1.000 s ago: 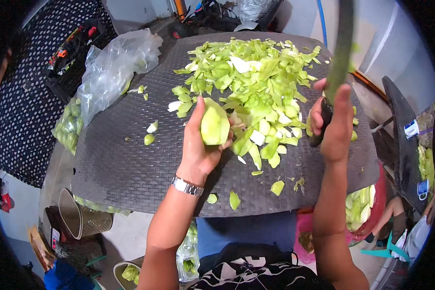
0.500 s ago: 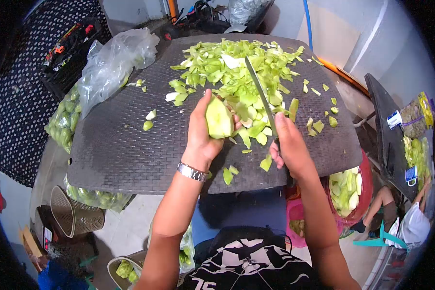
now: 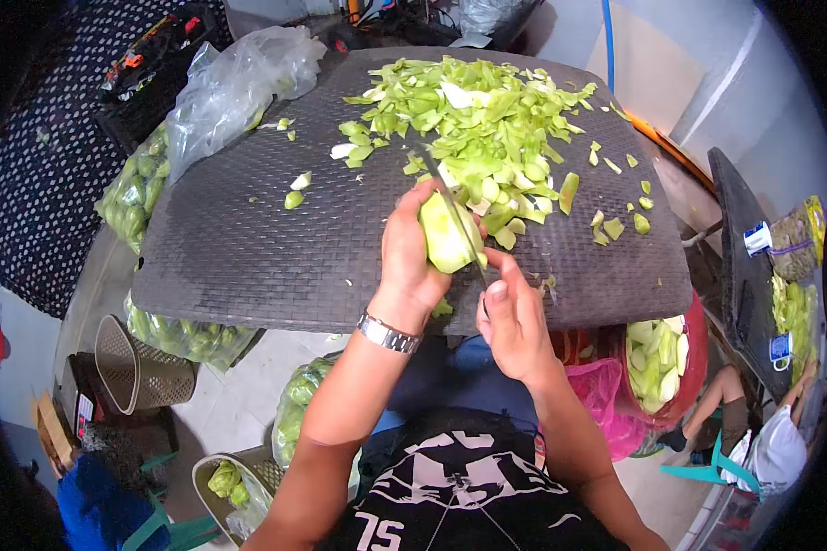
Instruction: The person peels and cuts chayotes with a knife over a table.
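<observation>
1. Has brought the knife (image 3: 453, 208) in from the right to lie across the fruit (image 3: 441, 241); apparently touches, but cannot tell how deep.
2. Seems thus to be at paring now, no longer between strokes.
3. Grasps the fruit in the left hand (image 3: 406, 250); grips the knife's handle, mostly hidden, in the right hand (image 3: 516, 332).
4. Holds the fruit above the table (image 3: 248, 248), near the middle of the near edge.
5. Looks pale green, rounded, seemingly peeled on the visible face.
</observation>
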`<state>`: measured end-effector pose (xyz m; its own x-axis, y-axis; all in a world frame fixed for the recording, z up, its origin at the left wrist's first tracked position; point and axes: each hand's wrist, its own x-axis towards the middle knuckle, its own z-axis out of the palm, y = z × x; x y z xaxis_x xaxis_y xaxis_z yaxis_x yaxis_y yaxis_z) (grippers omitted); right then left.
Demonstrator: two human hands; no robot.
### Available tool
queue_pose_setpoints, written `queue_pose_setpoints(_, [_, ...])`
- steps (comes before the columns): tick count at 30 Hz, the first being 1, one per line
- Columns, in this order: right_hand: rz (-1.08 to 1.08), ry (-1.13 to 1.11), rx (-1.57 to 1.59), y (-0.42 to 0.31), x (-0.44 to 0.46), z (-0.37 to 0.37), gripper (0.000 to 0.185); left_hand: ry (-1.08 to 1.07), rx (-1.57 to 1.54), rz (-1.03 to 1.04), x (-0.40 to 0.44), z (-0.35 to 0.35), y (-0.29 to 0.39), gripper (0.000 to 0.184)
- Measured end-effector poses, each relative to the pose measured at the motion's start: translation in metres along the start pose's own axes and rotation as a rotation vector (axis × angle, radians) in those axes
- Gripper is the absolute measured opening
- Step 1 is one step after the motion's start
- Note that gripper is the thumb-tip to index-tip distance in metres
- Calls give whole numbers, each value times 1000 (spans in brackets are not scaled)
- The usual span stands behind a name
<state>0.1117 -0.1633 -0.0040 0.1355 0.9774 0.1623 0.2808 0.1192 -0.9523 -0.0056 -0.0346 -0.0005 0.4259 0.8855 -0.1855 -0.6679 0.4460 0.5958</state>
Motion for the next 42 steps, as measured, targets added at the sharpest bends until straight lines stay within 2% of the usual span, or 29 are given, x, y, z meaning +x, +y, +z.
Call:
queue_pose_setpoints(7, [-18, 3, -6, 6, -6, 6, 70, 16, -55, -33, -9, -1, -4, 28])
queue_pose_setpoints(12, [-92, 41, -55, 9, -8, 10, 77, 69, -29, -9, -19, 7, -4, 29])
queue_pose_setpoints(16, [-59, -3, -55, 8, -10, 9, 80, 103, -52, 58, -28, 12, -8, 31])
queue_pose_setpoints(19, [-69, -27, -45, 12, -12, 7, 79, 23, -78, 81, -29, 8, -13, 30])
queue_pose_setpoints(26, [-70, -102, -12, 18, -13, 1, 81, -19, -65, 115, -35, 10, -15, 31])
queue_pose_setpoints(28, [-18, -152, 13, 18, -11, -3, 83, -31, -32, 163, -34, 9, -18, 34])
queue_pose_setpoints(31, [100, -253, 69, 18, -13, -8, 84, -43, 10, 219, -40, 15, -15, 50])
queue_pose_setpoints(35, [137, -298, 74, 16, -15, -12, 82, -240, -43, 299, -45, 12, -17, 75])
queue_pose_setpoints(38, [76, -241, 18, 17, -11, -10, 78, -96, 253, 410, -51, 17, -33, 72])
queue_pose_setpoints(39, [51, -229, -2, 19, -10, -9, 76, -78, 245, 369, -55, 16, -31, 65])
queue_pose_setpoints(42, [12, -231, -40, 23, -9, -6, 71, -53, 402, 342, -57, 14, -27, 61])
